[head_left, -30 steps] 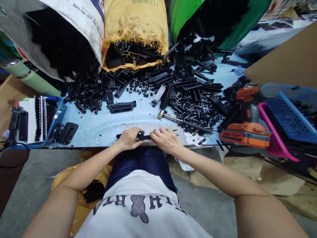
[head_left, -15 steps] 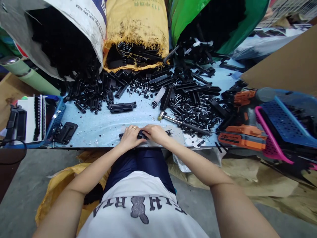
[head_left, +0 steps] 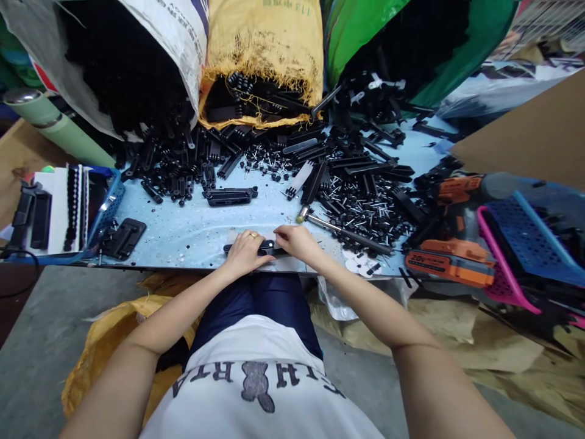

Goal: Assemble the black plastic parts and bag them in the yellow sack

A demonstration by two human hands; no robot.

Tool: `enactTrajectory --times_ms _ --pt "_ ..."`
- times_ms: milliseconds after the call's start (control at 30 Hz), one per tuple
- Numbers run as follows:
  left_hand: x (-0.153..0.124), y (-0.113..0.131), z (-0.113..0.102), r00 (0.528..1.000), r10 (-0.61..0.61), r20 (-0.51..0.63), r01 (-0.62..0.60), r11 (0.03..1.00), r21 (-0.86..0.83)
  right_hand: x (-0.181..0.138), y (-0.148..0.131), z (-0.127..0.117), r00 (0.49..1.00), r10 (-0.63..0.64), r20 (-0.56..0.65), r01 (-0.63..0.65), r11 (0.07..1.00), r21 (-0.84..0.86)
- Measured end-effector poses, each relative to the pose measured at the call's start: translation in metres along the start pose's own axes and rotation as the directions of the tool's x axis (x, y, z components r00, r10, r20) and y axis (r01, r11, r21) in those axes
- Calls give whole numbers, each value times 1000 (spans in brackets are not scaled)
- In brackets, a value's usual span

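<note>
My left hand [head_left: 244,250] and my right hand [head_left: 297,242] both press on a long black plastic part [head_left: 265,248] lying at the near edge of the light blue table [head_left: 192,228]. Fingers of each hand curl over the part, the left with a ring on it. Just beyond my right hand lies a hammer [head_left: 340,228] with its head pointing left. Loose black parts and small rivets [head_left: 361,204] are heaped behind it.
Three open sacks, white [head_left: 150,36], yellow [head_left: 260,55] and green [head_left: 365,30], spill black parts at the back. An orange cordless drill [head_left: 445,262] lies at right beside pink and blue baskets [head_left: 525,238]. A blue tray [head_left: 107,207] stands at left.
My right hand has slid left along the black part, closer to my left hand. The view has shifted slightly.
</note>
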State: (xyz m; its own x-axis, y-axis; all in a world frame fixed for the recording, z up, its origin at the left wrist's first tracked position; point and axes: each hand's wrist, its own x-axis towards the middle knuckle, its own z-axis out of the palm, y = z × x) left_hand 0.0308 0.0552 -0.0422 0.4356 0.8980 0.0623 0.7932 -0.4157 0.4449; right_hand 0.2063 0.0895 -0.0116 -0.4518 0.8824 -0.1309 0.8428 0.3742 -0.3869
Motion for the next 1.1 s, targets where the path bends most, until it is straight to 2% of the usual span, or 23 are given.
enactTrajectory --times_ms 133,267,400,467,567,667,767,867,933,1000,1100 --pt "2 -1 -1 1000 -4 2 4 1000 10 -4 1 0 998 -62 28 61 998 29" --pt "0 -1 0 1000 8 20 -8 1000 17 -8 9 1 988 47 -144 -50 999 -14" --pt "-1 0 0 999 28 25 -29 999 26 -10 13 6 980 -65 -188 78 995 63" --pt "10 -3 -7 1000 14 6 -14 1000 7 -9 16 9 973 -68 -218 85 994 68" --pt "55 -18 -26 991 -81 -108 84 996 27 -5 26 8 958 -28 -285 35 999 21" --pt "123 -45 -46 952 -212 -223 238 966 97 0 37 2 954 -33 -297 19 999 -49" --pt "183 -69 -55 907 -367 -208 401 903 154 8 47 -9 951 14 -307 -64 986 -152" --pt "215 -78 -53 895 -428 -129 445 876 185 22 53 -21 961 62 -271 -142 948 -285" --pt "221 -78 -51 899 -423 -113 437 880 186 35 53 -27 971 70 -227 -153 914 -375" --pt "214 -74 -54 902 -411 -131 430 883 187 50 51 -28 979 70 -190 -149 884 -443" --pt "174 -67 -66 916 -288 -279 326 940 103 71 49 -24 986 70 -151 -134 872 -470"
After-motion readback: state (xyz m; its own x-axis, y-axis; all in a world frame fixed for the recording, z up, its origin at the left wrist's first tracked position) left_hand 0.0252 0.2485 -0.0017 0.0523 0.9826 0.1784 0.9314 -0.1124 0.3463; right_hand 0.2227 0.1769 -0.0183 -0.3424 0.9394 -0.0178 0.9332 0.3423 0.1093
